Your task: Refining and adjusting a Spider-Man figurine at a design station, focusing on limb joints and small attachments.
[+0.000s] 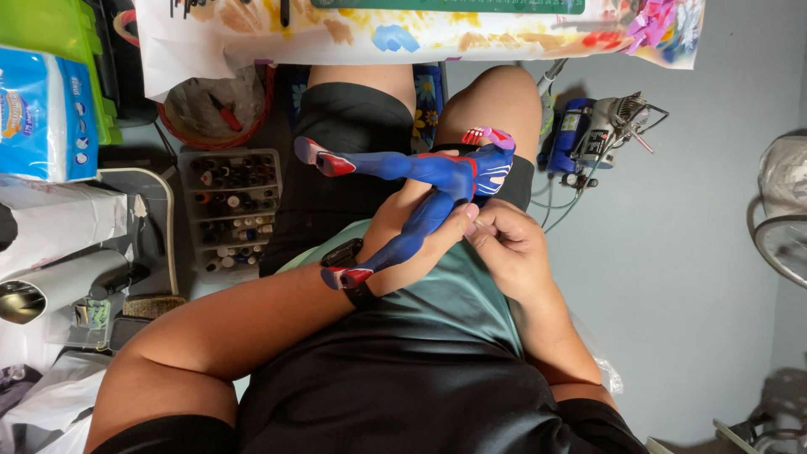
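Note:
A blue and red action figure (420,181) with a pink head lies across my lap, legs spread toward the left. My left hand (420,223) holds it from underneath at the torso and thigh; a black watch sits on that wrist. My right hand (508,244) is pinched on a thin stick-like tool whose tip meets the figure's hip by my left thumb. I sit with bare knees, in black shorts.
A clear box of small paint bottles (231,202) stands on the floor at left, beside a red-rimmed bin (214,113). A blue compressor with hoses (593,134) sits right of my knee. A paint-stained paper sheet (403,34) hangs above. A paper roll (59,282) lies far left.

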